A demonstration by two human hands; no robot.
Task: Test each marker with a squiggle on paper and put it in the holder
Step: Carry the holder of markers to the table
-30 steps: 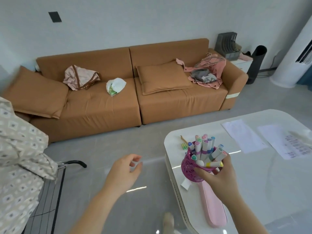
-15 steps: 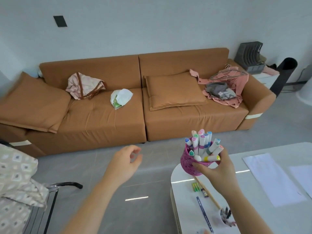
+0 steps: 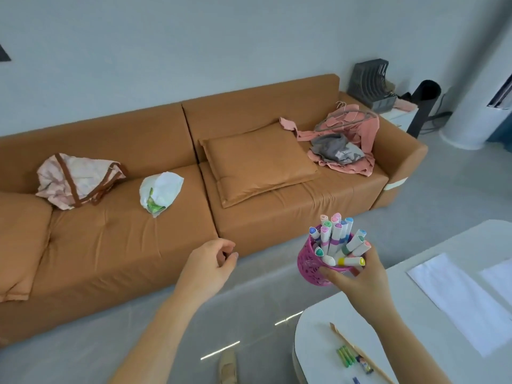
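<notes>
Right hand (image 3: 357, 281): my fingers (image 3: 331, 273) grip holder (image 3: 310, 266) beyond worktop (image 3: 415, 314) left edge, over floor (image 3: 249, 314). Markers (image 3: 336, 236) lean loose; a tilt could spill them. Left hand (image 3: 210, 267) loosely curled, empty.

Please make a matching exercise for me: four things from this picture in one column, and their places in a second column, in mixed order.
Things:
1. pink holder
2. paper sheet
3. white bag
4. left hand

Places:
a. on the sofa seat
b. held in the right hand
c. in the air, holding nothing
d. flat on the white table

Pairs: 1-b, 2-d, 3-a, 4-c
</notes>
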